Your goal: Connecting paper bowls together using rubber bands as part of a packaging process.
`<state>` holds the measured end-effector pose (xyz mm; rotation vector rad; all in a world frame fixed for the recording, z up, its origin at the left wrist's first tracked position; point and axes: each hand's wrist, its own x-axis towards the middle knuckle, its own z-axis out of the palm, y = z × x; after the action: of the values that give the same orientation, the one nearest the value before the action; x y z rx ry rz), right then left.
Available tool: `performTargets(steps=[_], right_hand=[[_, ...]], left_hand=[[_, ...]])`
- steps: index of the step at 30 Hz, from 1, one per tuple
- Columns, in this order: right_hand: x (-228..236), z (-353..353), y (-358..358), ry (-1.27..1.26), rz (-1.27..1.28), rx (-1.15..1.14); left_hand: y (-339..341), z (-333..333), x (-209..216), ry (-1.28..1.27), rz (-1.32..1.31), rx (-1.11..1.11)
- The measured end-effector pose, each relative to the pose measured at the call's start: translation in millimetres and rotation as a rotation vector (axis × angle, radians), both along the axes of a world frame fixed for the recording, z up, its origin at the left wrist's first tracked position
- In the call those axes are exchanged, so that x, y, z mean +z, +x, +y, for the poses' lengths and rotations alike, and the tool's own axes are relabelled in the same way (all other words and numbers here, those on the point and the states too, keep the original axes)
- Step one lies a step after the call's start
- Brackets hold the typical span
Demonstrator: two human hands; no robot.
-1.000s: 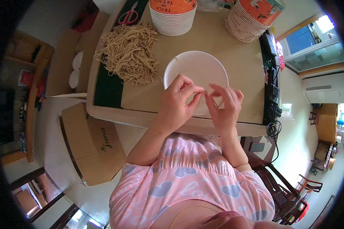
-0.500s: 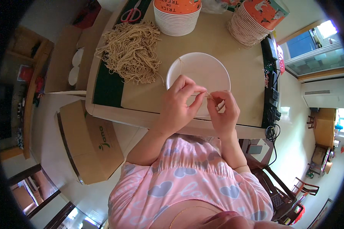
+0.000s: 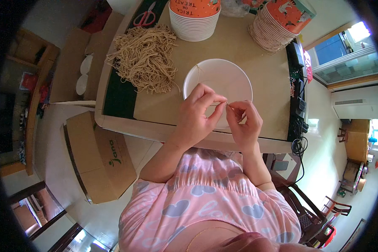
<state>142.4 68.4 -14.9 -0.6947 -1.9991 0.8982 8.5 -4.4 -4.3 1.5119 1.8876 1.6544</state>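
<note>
A white paper bucket (image 3: 233, 72) sits on the table in front of me, its open mouth facing up. From its far left rim a thin beige string (image 3: 198, 72) hangs down inside. Over the near part of the bucket my left hand (image 3: 200, 111) pinches the string's end between thumb and forefinger. My right hand (image 3: 247, 122) has its fingers curled and pinches at the same spot, the fingertips of both hands almost meeting. The tiny bit of string between them is mostly hidden. A loose heap of beige strings (image 3: 145, 59) lies left of the bucket.
Red-handled scissors (image 3: 144, 18) lie beyond the heap. A stack of orange-and-white buckets (image 3: 194, 27) stands at the far middle, another stack with strings (image 3: 277, 27) at the far right. Black cables (image 3: 299, 146) run along the right edge. A cardboard box (image 3: 98, 157) is on the floor at left.
My right hand's fingertips have shifted slightly left and up, closer to the left hand's, and its fingers have drawn tighter. The left hand has hardly moved.
</note>
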Motion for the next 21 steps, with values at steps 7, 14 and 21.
performTargets(steps=[7, 14, 21], right_hand=[[3.0, -2.5, -2.5, -0.023, -0.028, -0.057], [0.7, -0.5, -1.6, 0.001, -0.001, -0.019], [0.1, 0.7, -2.7, 0.050, -0.050, -0.005]], left_hand=[[-0.5, 0.5, -1.8, 0.002, -0.024, -0.008], [-0.2, 0.4, -1.3, -0.009, -0.026, -0.017], [-0.6, 0.0, -1.0, 0.007, -0.038, -0.023]])
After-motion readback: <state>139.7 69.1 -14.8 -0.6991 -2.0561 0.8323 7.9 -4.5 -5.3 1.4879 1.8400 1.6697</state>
